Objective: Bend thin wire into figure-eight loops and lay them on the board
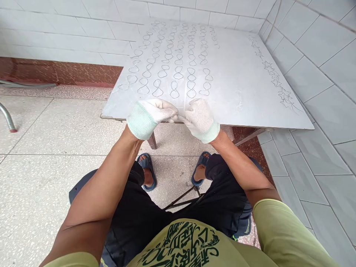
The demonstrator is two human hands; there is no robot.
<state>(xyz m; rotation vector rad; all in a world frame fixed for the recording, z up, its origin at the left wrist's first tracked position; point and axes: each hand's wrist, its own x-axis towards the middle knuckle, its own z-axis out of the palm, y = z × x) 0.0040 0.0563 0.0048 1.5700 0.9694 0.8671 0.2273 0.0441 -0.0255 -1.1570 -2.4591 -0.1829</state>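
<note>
Both my hands wear white knit gloves with pale green cuffs and meet at the near edge of a white board (236, 107). My left hand (154, 115) is closed, thumb and forefinger pinching what looks like a thin wire. Fingertips of my right hand (199, 118) are pressed together at the same spot, slightly smeared; the wire between the hands is mostly hidden. Just beyond lie thin dark wires bent into figure-eight loops, among them a double loop (174, 89) and a longer looped piece (191, 82), in several rows.
A line of star-shaped bent wires (275, 79) runs along the board's right side. Tiled walls (314, 48) border the board at the back and right. Below are a wooden table leg (152, 141) and my sandalled feet. A metal tube leg (7, 116) stands at left.
</note>
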